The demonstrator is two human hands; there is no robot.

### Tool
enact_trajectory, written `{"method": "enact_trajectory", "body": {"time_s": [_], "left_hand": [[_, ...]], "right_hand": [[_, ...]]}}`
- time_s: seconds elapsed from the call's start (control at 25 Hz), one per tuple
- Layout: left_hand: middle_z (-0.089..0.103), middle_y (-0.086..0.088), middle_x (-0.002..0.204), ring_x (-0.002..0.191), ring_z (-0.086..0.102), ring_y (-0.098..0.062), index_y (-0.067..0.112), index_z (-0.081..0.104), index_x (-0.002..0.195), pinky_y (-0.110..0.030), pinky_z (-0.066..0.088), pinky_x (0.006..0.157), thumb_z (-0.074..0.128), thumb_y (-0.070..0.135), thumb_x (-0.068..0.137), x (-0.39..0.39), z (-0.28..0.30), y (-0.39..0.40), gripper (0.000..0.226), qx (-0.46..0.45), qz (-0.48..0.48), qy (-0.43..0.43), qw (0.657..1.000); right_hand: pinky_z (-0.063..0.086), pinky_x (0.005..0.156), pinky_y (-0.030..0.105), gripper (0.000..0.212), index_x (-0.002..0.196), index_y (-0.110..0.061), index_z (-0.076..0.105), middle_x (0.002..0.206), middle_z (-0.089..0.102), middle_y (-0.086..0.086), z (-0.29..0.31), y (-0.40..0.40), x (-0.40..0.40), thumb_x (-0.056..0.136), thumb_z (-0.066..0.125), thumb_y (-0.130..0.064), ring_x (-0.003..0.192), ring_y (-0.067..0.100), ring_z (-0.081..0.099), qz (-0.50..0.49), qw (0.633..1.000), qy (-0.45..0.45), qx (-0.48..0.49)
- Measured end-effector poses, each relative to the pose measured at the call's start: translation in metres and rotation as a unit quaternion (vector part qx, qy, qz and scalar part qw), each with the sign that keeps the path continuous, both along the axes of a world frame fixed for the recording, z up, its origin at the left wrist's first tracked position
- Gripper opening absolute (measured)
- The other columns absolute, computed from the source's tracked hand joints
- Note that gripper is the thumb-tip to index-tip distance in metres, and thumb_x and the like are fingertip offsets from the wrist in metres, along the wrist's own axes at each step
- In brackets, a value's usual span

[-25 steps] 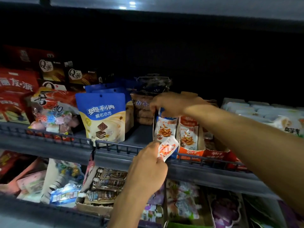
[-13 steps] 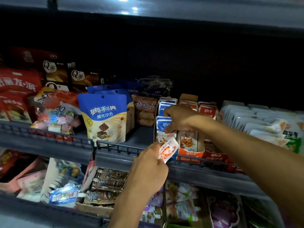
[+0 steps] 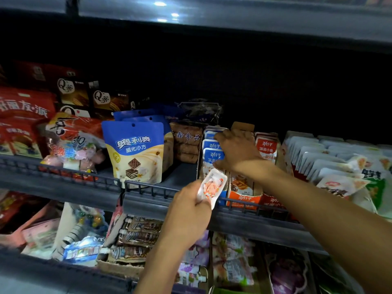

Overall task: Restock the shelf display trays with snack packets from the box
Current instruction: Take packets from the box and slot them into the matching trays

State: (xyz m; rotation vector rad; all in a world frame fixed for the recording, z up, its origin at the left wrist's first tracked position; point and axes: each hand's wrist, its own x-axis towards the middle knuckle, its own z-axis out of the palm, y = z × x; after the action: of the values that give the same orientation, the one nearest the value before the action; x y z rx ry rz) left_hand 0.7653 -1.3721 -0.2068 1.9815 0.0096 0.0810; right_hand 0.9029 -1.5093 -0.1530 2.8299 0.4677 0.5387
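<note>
The snack packet [image 3: 212, 186] sits pinched in your left hand [image 3: 188, 215], just in front of the shelf rail and directly below the blue-packet tray [image 3: 212, 149]. Its long axis tilts up and to the right, toward that tray. Your right hand [image 3: 235, 151] is already at the tray, fingers curled over the upright blue packets, seemingly pressing them back. The gap you need lies just above and behind the packet, so the left hand is the nearer one to feed it in.
</note>
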Motion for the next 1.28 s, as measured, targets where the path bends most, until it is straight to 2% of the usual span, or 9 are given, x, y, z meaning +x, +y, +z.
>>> {"method": "enact_trajectory", "body": {"time_s": [0.24,0.44,0.68,0.8,0.96,1.04,1.12,1.2,1.28], "left_hand": [[0.071,0.013,0.11,0.102,0.066,-0.008,0.039,0.069,0.101,-0.033,0.053,0.09,0.059,0.007,0.092,0.001,0.006,0.001,0.034,-0.11,0.06,-0.021,0.992],[0.075,0.018,0.084,0.088,0.071,-0.01,0.039,0.068,0.075,-0.028,0.054,0.074,0.064,0.004,0.09,-0.003,0.012,0.002,0.038,-0.168,0.107,-0.015,0.98],[0.076,0.013,0.073,0.066,0.072,-0.002,0.02,0.073,0.088,-0.017,0.056,0.055,0.071,-0.004,0.084,-0.005,0.022,0.003,0.024,-0.321,0.137,0.001,0.937],[0.078,0.006,0.083,0.065,0.07,0.001,0.014,0.074,0.091,-0.015,0.051,0.053,0.072,-0.004,0.083,-0.004,0.021,0.004,0.02,-0.374,0.153,-0.005,0.915],[0.078,-0.006,0.095,0.084,0.073,-0.014,0.011,0.072,0.095,-0.023,0.056,0.066,0.073,-0.002,0.082,0.0,0.02,0.006,0.019,-0.492,0.14,0.016,0.859],[0.077,-0.009,0.099,0.084,0.072,-0.015,0.009,0.072,0.098,-0.024,0.06,0.067,0.071,-0.001,0.084,0.0,0.022,0.005,0.018,-0.506,0.118,0.013,0.855],[0.076,-0.004,0.106,0.092,0.069,-0.013,0.016,0.072,0.103,-0.029,0.058,0.082,0.069,0.008,0.089,-0.001,0.02,0.002,0.015,-0.399,0.114,-0.001,0.91],[0.065,0.007,0.127,0.114,0.057,-0.011,0.025,0.064,0.122,-0.032,0.048,0.098,0.067,0.025,0.093,-0.002,0.012,0.001,0.029,-0.049,0.107,-0.049,0.992],[0.042,0.013,0.149,0.134,0.036,-0.014,0.031,0.046,0.142,-0.036,0.034,0.11,0.061,0.033,0.095,-0.005,0.004,-0.002,0.049,0.219,0.035,-0.104,0.969]], "right_hand": [[0.03,0.102,0.045,0.059,0.132,-0.02,0.042,0.13,0.055,0.006,0.001,-0.005,-0.008,0.085,0.063,-0.049,0.127,0.029,0.04,-0.013,0.994,-0.104,0.004],[0.03,0.103,0.046,0.066,0.14,-0.021,0.031,0.141,0.048,0.007,-0.003,-0.001,-0.008,0.087,0.061,-0.046,0.131,0.031,0.037,-0.004,0.998,-0.056,-0.008],[0.024,0.11,0.046,0.076,0.147,-0.021,0.024,0.149,0.035,0.007,-0.005,-0.005,-0.018,0.086,0.062,-0.047,0.138,0.029,0.029,-0.045,0.998,-0.007,0.033],[0.037,0.1,0.039,0.054,0.135,-0.024,0.042,0.135,0.049,0.003,-0.003,-0.008,-0.031,0.09,0.055,-0.051,0.125,0.025,0.045,0.009,0.99,-0.028,0.137],[0.053,0.076,0.02,0.024,0.104,-0.029,0.063,0.102,0.07,-0.008,0.014,-0.011,-0.077,0.086,0.063,-0.045,0.095,0.007,0.067,0.132,0.788,0.351,0.489],[0.056,0.065,0.022,0.024,0.106,-0.019,0.062,0.095,0.074,0.0,0.016,-0.016,-0.079,0.084,0.071,-0.018,0.085,0.013,0.072,0.119,0.745,0.371,0.542],[0.057,0.058,0.027,0.026,0.11,-0.017,0.06,0.097,0.074,0.003,0.023,-0.02,-0.066,0.087,0.067,-0.007,0.081,0.019,0.073,0.079,0.726,0.264,0.63],[0.057,0.06,0.028,0.025,0.117,-0.016,0.061,0.109,0.072,0.007,0.034,-0.023,-0.042,0.093,0.062,-0.011,0.085,0.024,0.071,0.057,0.728,0.141,0.669],[0.054,0.055,0.018,0.03,0.125,-0.015,0.059,0.113,0.068,0.006,0.048,-0.025,-0.022,0.096,0.059,-0.016,0.083,0.02,0.068,0.046,0.788,0.082,0.608]]}}
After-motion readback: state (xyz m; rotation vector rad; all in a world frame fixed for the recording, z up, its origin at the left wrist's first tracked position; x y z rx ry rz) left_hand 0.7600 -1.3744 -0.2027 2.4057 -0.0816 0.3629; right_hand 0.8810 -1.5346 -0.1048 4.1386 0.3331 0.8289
